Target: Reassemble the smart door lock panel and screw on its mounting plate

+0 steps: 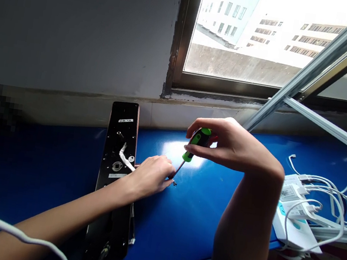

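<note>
Screwdriver (195, 139) was up over the middle of the blue bench (192, 224), in the right hand (232, 141). Its long axis was on a slant: butt of the green and black handle up and to the right, metal shaft running down and left, so the tip pointed down toward the bench on the side where the long black panel (102, 200) was. Right hand had its fingers curled round the handle, thumb pressed along the near side of it, wrist bent pretty sharply.

Left hand (150, 174) was down low with its forearm lying across over the panel. Fingers were curled in close around the lower end of the shaft, but I couldn't tell if they were actually pinching anything, since the fingers hid most of that spot. A few tiny dark bits (175, 183) showed just beside the thumb tip, too small to make out.

That panel was lying flat left of the screwdriver, long axis running from the bench's far edge by the wall toward the near edge. It had a couple of white labels, a white cable (126, 160) coming off it toward the left hand, and a metal spindle (103, 256) at its near end. Over at the right end, right by the bench's near edge, sat a white power strip (295, 234) with adapters and a tangle of white cords (341, 203).
</note>
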`<state>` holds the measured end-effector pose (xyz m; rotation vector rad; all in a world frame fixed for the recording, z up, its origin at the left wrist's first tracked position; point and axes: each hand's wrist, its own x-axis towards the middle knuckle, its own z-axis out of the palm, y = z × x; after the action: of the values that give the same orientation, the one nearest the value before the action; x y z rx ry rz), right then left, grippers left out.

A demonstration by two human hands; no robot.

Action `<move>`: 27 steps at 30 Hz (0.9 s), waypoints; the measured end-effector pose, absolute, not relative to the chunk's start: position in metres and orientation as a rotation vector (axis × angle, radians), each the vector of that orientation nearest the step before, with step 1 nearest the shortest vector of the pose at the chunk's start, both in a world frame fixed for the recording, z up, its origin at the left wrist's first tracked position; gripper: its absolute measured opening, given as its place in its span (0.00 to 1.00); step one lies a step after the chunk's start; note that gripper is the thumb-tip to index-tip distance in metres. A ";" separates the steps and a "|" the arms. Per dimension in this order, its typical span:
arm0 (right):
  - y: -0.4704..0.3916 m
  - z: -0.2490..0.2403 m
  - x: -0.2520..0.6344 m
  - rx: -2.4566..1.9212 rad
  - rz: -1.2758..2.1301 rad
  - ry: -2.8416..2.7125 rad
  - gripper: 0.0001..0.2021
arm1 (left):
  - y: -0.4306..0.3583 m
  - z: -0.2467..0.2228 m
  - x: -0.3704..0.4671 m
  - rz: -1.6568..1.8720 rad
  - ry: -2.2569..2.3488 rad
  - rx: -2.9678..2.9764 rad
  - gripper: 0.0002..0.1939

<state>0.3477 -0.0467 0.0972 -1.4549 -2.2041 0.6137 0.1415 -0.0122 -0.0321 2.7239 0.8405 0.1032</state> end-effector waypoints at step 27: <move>-0.005 0.089 0.244 -0.821 0.280 -1.724 0.21 | 0.004 0.018 0.031 0.794 1.019 2.574 0.04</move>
<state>0.2441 -0.0045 0.0887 -0.8210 -1.7237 0.2797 0.0308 0.0041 0.0181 2.5743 1.0187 0.7938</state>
